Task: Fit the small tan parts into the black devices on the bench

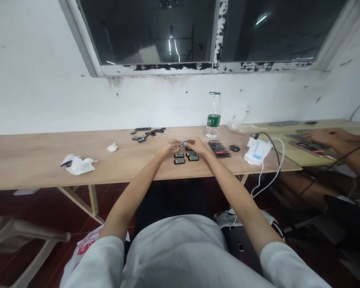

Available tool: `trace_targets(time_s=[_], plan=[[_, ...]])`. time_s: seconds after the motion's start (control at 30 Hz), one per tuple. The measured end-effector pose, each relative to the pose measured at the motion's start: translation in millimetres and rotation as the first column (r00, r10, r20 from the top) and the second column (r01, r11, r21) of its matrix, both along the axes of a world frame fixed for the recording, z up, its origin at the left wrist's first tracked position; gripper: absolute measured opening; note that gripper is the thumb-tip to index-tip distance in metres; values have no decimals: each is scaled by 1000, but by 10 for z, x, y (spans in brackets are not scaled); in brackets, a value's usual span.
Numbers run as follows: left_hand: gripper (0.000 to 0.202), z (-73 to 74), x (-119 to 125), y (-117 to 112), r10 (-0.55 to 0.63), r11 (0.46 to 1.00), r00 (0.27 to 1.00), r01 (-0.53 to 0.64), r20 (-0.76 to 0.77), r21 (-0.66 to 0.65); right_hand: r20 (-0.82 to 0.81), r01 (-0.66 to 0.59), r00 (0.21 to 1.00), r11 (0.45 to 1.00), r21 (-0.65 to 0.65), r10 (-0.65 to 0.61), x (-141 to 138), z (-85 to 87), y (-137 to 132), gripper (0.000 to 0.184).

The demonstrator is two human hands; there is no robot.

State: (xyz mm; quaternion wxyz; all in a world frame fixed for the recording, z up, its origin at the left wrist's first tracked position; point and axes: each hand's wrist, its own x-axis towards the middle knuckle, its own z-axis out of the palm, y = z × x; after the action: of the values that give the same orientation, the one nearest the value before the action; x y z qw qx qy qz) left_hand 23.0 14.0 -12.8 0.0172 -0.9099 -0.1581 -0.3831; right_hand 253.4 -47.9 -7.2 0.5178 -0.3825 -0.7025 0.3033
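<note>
Both my hands meet over the middle of the wooden table. My left hand and my right hand pinch the same small dark rectangular part between their fingertips, holding it just above the tabletop. Right below it lie several similar small dark parts in a tight group near the table's front edge. A second scatter of the same dark parts lies farther back, to the left.
A plastic water bottle stands at the back. A phone and a small black object lie right of my hands, then a white charger with cables. Crumpled tissues lie left. Another person's hand works at the right table.
</note>
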Motion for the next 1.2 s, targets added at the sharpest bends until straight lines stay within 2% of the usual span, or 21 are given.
trace_targets(time_s=[0.17, 0.3, 0.47, 0.63, 0.77, 0.87, 0.97, 1.1, 1.17, 1.2], plan=[[27, 9, 3, 13, -6, 999, 1000, 6, -8, -45, -23, -23, 999, 1000, 22, 23, 13, 4, 19, 41], [32, 30, -8, -16, -29, 995, 999, 27, -17, -94, -32, -10, 999, 1000, -8, 10, 23, 5, 28, 42], [32, 45, -3, -67, 3, 989, 1000, -3, 3, -148, -33, -4, 999, 1000, -9, 4, 1, -10, 38, 41], [31, 95, -113, -12, 114, 976, 987, -89, 116, -199, 54, 89, 994, 993, 82, -93, -61, -16, 0, 35], [32, 166, -380, 97, 286, 915, 946, -223, 150, -337, 184, 128, 971, 982, 139, -152, -106, -9, -18, 24], [27, 178, -571, 169, 334, 881, 937, -270, 106, -387, 264, 129, 949, 976, 176, -173, -132, -13, 13, 19], [24, 141, -666, 195, 335, 859, 941, -285, 45, -424, 372, 142, 905, 970, 197, -208, -160, -18, 54, 16], [23, 94, -678, 175, 263, 837, 964, -248, -40, -488, 502, 171, 814, 947, 274, -292, -196, -2, 55, 20], [27, 87, -677, 162, 219, 827, 974, -214, -53, -519, 512, 166, 809, 947, 274, -290, -202, 13, 39, 25], [30, 85, -678, 158, 199, 822, 979, -195, -52, -535, 490, 146, 837, 962, 229, -244, -199, 19, 34, 24]])
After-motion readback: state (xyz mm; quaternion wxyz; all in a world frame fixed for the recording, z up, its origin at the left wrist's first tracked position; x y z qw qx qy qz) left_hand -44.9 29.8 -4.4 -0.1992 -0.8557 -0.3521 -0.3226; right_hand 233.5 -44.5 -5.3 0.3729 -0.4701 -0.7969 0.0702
